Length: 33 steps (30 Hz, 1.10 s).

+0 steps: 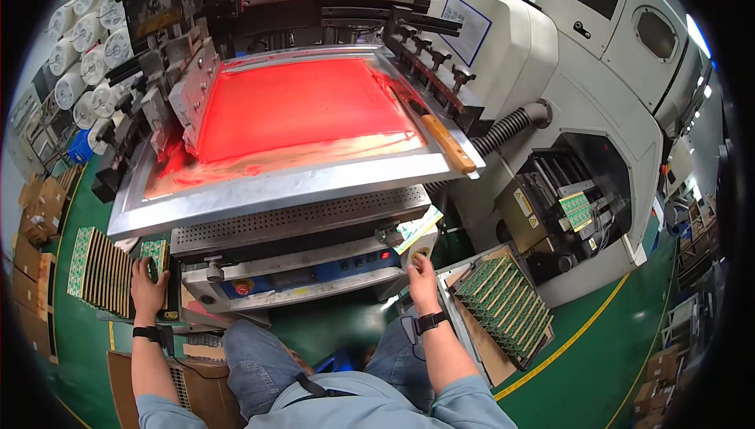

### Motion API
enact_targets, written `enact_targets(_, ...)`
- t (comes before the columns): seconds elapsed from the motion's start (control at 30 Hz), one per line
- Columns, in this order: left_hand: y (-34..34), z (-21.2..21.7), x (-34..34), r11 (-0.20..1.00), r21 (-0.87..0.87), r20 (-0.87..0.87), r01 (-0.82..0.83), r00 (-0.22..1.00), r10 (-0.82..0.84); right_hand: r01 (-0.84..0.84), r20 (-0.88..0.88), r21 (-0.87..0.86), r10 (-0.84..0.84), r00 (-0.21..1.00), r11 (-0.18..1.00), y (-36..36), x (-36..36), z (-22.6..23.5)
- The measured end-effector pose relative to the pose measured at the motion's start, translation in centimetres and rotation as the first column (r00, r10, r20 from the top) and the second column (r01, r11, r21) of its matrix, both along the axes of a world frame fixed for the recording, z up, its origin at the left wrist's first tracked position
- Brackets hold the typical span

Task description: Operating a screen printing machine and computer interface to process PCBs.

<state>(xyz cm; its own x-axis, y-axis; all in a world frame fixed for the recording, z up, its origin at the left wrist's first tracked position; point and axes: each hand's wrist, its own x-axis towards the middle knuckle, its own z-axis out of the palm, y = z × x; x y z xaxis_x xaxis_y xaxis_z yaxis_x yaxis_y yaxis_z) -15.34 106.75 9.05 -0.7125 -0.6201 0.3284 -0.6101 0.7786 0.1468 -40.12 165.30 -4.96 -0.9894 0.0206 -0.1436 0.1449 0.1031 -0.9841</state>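
We found the left hand (147,287) at lower left of the frame, fingers curled about the top of a green circuit board (157,256) standing beside the upright stack of boards (101,270). The right hand (419,272), lower centre, lay half-closed against the printer's front corner (409,250); whether it gripped anything, we could not tell. We judged that a loose hold might topple the leaning stack, and a sleeve might brush the red-inked screen (299,106).
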Motion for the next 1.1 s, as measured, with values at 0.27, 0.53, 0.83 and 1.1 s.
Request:
enact_targets(0.27,0.7,11.0,0.1,0.999,0.022,0.109,-0.040,0.993,0.038,0.165,0.336,-0.843,0.260,0.905,0.512,-2.1,-0.3,10.6)
enact_targets(0.53,0.8,13.1,0.4,0.998,0.012,0.089,-0.065,0.994,0.064,0.239,0.343,-0.872,0.184,0.921,0.428,-3.4,-0.2,13.3)
enact_targets(0.83,-2.5,10.2,0.4,0.999,0.051,0.078,0.012,0.997,-0.016,0.203,0.237,-0.744,-0.033,0.971,0.637,-0.6,0.7,14.0)
enact_targets(1.1,-7.7,8.0,1.0,0.999,0.036,0.214,0.038,0.976,-0.045,0.289,0.218,-0.736,-0.190,0.957,0.612,9.7,6.3,20.6)
